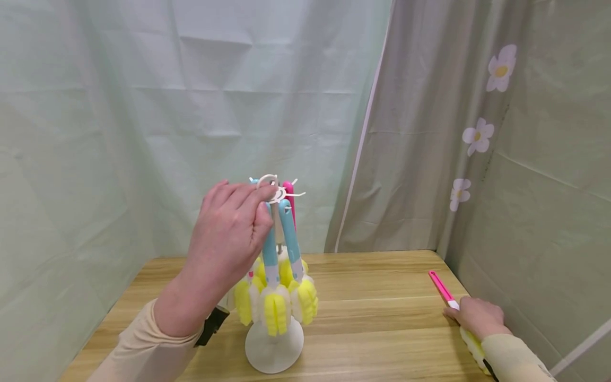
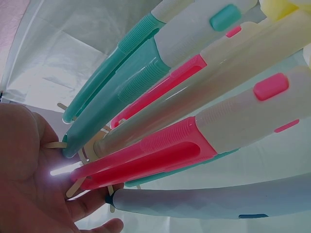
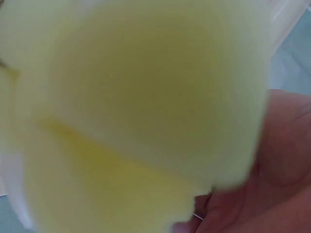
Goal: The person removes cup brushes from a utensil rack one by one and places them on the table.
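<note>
A white rack with a round base stands on the table, hung with several sponge brushes. They have blue handles and pink ones, with yellow-and-white sponge heads hanging low. At the rack's top, my left hand grips around the white ring and hooks. Handle ends lie close by its fingers in the left wrist view. Over at the table's right edge, my right hand holds a pink-handled sponge brush by its white neck. Its yellow sponge head fills most of the right wrist view.
The wooden table runs back to pale curtains. On the right, close beside the right hand, hangs a grey-green curtain; white flowers mark the fabric near the corner.
</note>
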Demonstrator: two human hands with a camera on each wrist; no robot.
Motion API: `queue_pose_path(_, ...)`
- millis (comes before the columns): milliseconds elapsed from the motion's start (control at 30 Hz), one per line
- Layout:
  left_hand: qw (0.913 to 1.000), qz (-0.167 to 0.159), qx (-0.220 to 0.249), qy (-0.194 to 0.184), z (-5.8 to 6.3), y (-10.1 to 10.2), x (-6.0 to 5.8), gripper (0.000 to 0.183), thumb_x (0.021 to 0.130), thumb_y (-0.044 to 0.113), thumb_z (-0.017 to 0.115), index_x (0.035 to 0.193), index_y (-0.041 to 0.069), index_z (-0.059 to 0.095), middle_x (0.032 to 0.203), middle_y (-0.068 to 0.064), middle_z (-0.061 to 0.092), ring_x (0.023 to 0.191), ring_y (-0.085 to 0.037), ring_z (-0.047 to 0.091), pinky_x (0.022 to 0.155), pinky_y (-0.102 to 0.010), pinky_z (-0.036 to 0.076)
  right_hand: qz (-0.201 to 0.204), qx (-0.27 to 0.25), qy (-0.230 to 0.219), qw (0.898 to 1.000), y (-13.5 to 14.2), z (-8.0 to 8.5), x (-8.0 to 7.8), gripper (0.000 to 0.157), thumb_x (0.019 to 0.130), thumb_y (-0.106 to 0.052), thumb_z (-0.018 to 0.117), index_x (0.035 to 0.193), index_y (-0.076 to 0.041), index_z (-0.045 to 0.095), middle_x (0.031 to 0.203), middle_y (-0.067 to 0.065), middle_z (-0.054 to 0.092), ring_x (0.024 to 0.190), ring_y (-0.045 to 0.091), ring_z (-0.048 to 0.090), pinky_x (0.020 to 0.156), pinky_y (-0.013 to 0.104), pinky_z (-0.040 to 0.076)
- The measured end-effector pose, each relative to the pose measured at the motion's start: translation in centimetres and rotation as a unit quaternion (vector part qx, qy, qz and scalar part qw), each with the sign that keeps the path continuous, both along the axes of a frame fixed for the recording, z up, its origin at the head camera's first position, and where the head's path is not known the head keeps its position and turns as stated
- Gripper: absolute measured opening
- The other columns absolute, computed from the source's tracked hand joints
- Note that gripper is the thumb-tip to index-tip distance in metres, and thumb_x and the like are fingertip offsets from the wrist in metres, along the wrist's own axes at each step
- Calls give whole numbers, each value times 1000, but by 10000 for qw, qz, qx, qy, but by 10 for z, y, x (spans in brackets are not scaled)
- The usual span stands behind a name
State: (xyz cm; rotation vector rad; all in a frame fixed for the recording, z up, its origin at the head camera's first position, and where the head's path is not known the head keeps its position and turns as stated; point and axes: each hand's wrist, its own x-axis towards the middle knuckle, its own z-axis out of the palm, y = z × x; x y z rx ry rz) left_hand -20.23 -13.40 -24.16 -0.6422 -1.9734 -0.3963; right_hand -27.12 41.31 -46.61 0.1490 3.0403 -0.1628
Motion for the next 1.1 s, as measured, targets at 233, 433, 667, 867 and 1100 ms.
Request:
queue_pose_path(233,10000,13,-12,-32,1,2,0,45,110,20,43,133,4,78,130,-15,78,116,-43,66,116,-65,42,23,0,287,9996,-7,8,1,51,108,-51,66,76,-12,56,72,8,56,68,29,59,63,54,53)
queue_pose_path(433,10000,12,-25,-5,1,2,-1,45,110,20,42,132,3,79,129,-16,78,115,-44,66,115,-66,42,263,147,789,9964,-19,16,-6,55,107,-49,69,105,6,69,87,18,66,78,40,68,65,61,57)
queue_pose_path(667,10000,-7,-35,26,1,3,-1,45,109,20,42,131,2,79,127,-16,78,113,-44,66,114,-66,43,612,180,1343,9889,-39,28,-9,68,106,-47,71,138,13,61,119,32,67,101,52,70,72,65,59)
queue_pose_path(867,9999,6,-57,129,1,3,-1,45,110,21,42,128,1,79,121,-18,79,109,-45,67,113,-67,44,833,207,1752,9808,-62,37,-6,62,105,-45,74,135,9,66,129,33,68,106,55,70,76,68,60)
queue_pose_path(1100,9999,4,-159,29,4,3,1,34,111,22,59,130,2,78,117,-19,79,107,-46,66,115,-68,41,989,203,1910,9764,-91,45,-2,60,106,-47,73,132,7,69,124,30,71,114,52,70,84,72,58)
